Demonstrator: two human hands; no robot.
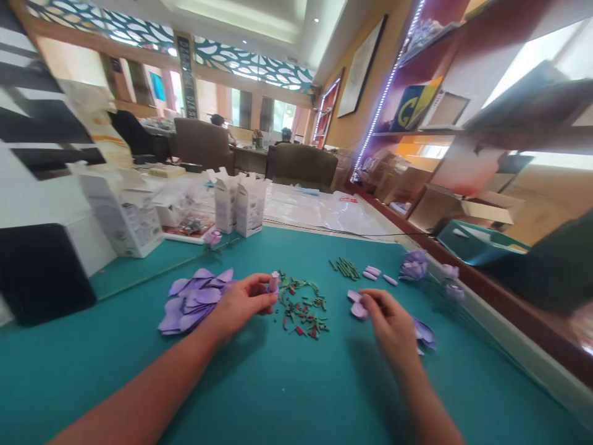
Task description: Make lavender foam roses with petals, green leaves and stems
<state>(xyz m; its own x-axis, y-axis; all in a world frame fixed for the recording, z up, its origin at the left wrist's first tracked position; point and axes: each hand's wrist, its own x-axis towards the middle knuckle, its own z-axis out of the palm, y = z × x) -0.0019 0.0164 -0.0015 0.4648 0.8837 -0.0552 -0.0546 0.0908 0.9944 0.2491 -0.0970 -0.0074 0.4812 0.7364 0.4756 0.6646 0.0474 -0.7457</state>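
Between the thumb and fingers of my left hand is a small pale purple flower bud, held upright over the mat. A lilac petal piece with rounded lobes is pinched in my right hand. Left of my left hand lies a heap of purple petals, partly behind the wrist. Green and red plastic flower parts are scattered between my hands. Beyond my right hand are several green stem pieces and lilac bud cores. More purple petals show beside my right wrist.
On the green mat, purple artificial flowers lie at the right and a long-stemmed one at the left. White cartons stand at the back. A shelf with boxes runs along the right; a black object is at left.
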